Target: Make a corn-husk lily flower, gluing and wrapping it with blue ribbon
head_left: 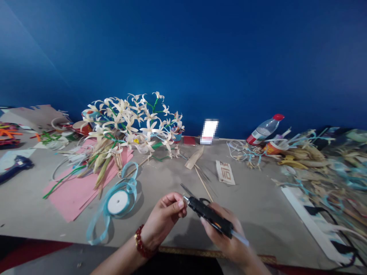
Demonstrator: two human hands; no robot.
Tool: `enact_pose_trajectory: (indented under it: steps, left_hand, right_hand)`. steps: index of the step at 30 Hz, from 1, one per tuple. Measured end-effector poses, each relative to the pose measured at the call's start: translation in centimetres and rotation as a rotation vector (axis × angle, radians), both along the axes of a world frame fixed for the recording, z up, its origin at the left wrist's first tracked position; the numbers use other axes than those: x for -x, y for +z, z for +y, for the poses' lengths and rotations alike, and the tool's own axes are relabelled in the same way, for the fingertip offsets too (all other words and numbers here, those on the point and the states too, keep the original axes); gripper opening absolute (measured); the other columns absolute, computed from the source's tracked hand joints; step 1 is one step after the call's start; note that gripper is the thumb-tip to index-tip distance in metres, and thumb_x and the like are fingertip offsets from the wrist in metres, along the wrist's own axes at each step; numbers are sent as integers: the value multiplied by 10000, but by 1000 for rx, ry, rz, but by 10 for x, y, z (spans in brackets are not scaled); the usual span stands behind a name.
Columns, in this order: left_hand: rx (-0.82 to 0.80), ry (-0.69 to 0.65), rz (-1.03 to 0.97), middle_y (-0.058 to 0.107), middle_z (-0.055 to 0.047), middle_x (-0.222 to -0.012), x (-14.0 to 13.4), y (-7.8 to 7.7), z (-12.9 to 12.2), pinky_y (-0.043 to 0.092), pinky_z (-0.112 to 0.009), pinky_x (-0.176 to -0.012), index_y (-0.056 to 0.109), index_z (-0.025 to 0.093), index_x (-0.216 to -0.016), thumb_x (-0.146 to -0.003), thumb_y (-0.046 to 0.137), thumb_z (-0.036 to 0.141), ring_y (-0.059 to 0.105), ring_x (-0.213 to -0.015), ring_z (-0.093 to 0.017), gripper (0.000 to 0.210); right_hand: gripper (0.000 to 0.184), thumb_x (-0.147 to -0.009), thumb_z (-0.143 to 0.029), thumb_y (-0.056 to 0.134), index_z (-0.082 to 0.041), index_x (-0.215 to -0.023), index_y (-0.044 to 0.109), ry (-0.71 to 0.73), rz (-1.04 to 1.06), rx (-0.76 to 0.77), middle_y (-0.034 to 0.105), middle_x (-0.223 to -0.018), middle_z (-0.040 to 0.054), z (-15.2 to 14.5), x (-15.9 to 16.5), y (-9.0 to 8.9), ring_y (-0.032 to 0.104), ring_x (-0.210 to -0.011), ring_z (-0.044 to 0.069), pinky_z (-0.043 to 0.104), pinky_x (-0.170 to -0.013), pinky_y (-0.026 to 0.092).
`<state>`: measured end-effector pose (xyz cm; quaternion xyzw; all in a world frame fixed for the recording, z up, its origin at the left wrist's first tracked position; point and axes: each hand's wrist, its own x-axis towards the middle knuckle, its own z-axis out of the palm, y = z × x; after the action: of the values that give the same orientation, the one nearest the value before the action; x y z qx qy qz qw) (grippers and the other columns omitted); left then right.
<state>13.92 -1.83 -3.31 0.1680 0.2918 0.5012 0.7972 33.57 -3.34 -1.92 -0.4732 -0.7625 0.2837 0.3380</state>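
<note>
Glue gun [210, 217] | gripped in right hand [226, 235] | nozzle touching left hand [164, 217] fingers, seemingly pinched shut

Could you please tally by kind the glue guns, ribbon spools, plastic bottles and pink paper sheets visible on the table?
Glue guns: 2, the black glue gun in the right hand and the blue glue gun
Ribbon spools: 1, the light blue ribbon spool
Plastic bottles: 1, the plastic bottle
Pink paper sheets: 1, the pink paper sheet
Total: 5

Matt blk plastic glue gun [210, 216], satin-ish ribbon [119, 200], prob. paper flowers [134, 122]
</note>
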Motion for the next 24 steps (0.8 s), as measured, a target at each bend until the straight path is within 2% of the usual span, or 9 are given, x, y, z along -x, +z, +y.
enact_pose_trajectory:
  steps: [10,15,24]
  left_hand:
    - [-23,9,28,601,7,-611,-1,-1,-1,360,-203,-584,676,121,-691,-653,884,261,516,-559,-75,254]
    - [-19,21,35,612,5,-629,0,0,-1,359,-199,-583,682,122,-696,-655,882,249,519,-562,-72,240]
    - [-35,15,45,593,10,-610,0,0,-2,357,-197,-584,676,124,-695,-666,876,265,502,-556,-71,247]
  right_hand:
    - [71,-891,-239,556,-230,-827,525,13,-20,-13,579,-666,-22,-2,-6,-7,596,-584,154,246,-564,444]
    - [96,-898,-249,553,-233,-812,513,23,-51,-37,566,-645,-24,-3,-8,-9,586,-565,153,248,-542,435]
    - [42,-886,-262,561,-234,-862,540,11,-65,-61,613,-666,-3,-2,-8,-9,610,-592,174,262,-561,460]
